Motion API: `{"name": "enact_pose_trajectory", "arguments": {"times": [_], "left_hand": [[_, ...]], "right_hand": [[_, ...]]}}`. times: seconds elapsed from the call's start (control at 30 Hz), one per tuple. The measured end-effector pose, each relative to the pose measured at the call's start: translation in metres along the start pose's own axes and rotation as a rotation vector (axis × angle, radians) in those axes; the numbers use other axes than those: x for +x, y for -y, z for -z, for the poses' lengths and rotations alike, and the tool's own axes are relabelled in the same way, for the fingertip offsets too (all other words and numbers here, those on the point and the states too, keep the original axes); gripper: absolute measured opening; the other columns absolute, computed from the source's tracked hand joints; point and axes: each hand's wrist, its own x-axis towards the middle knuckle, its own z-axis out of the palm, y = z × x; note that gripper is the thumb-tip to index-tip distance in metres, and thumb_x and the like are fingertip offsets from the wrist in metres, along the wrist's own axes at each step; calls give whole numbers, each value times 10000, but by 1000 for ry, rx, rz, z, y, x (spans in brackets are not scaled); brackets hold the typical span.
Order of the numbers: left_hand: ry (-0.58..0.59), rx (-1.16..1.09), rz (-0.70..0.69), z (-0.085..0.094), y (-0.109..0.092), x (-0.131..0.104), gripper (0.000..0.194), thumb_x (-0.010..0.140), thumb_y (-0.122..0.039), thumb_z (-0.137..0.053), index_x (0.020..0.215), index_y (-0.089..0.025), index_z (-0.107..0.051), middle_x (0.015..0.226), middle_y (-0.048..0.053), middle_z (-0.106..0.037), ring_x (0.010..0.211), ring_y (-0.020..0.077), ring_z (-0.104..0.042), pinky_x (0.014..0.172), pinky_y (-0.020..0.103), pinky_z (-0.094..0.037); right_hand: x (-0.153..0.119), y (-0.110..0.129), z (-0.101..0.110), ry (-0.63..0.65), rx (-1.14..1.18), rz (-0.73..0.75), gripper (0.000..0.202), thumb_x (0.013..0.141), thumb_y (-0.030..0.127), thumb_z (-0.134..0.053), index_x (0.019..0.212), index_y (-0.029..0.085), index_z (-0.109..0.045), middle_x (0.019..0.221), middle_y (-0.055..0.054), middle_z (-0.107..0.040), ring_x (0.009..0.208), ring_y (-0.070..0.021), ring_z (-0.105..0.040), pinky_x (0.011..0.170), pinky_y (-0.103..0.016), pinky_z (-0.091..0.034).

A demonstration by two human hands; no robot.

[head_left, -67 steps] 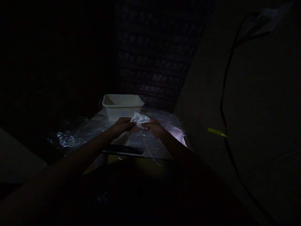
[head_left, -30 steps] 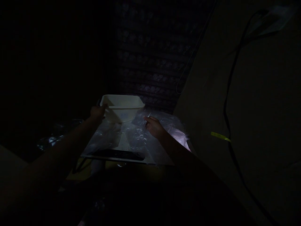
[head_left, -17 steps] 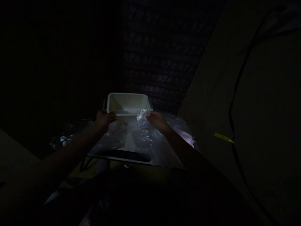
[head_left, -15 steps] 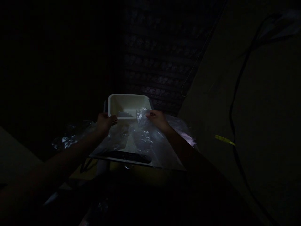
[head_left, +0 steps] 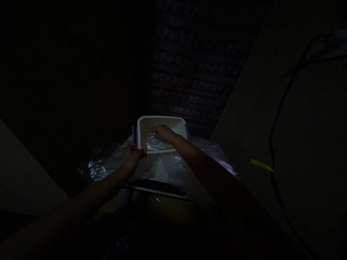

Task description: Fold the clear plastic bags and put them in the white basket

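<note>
A white plastic tub with rounded corners and dark side handles stands on the table, tilted toward me. My left hand is closed on the tub's near left corner, thumb over the rim. Inside the tub's opening, my right hand pinches a clear plastic bag, which hangs down from its fingertips. Whether anything is inside the bag is too dark to tell. More clear plastic bags lie loose in front of the tub.
Crumpled clear plastic covers the table's left side. A long dark object lies along the near edge. On the right wall hangs a black cable with a yellow tag. The surroundings are very dark.
My right hand has carried the clear bag from above the tub's near right rim into the tub. My left hand stays at the near left corner. The whole view has shifted slightly.
</note>
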Motion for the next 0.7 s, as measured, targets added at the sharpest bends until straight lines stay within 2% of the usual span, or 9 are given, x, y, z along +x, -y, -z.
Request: {"name": "enact_pose_trajectory", "arguments": {"times": [0.2,0.3,0.43,0.7], "left_hand": [[-139,-163,32,-4,0,-3,281,473,-139,-532,734,-145,-428,564,-38,-464,500,94,-497,485,240,-435],[-151,-195,20,-5,1,-3,281,464,-130,-539,718,-147,-421,574,-48,-453,487,78,-490,490,241,-443],[-159,-221,8,-4,1,-3,268,471,-125,-536,702,-151,-403,583,-54,-440,475,66,-487,504,245,-449],[-192,-296,-11,-4,-7,13,243,462,-103,-515,673,-145,-402,536,-59,-442,441,60,-480,504,232,-444]], "right_hand": [[13,6,-17,202,-215,66,273,608,158,-481,859,213,-570,894,-9,-579,817,-147,-498,667,-231,-348],[15,4,-18,220,-274,22,286,605,246,-515,887,217,-551,913,-10,-566,838,-148,-490,675,-232,-352],[12,-4,-12,65,-275,-85,269,653,314,-467,884,199,-543,918,-30,-557,848,-158,-484,700,-260,-351],[-24,-27,17,-243,-187,-179,243,700,157,-358,842,165,-556,893,-37,-563,841,-129,-478,734,-246,-336]]}}
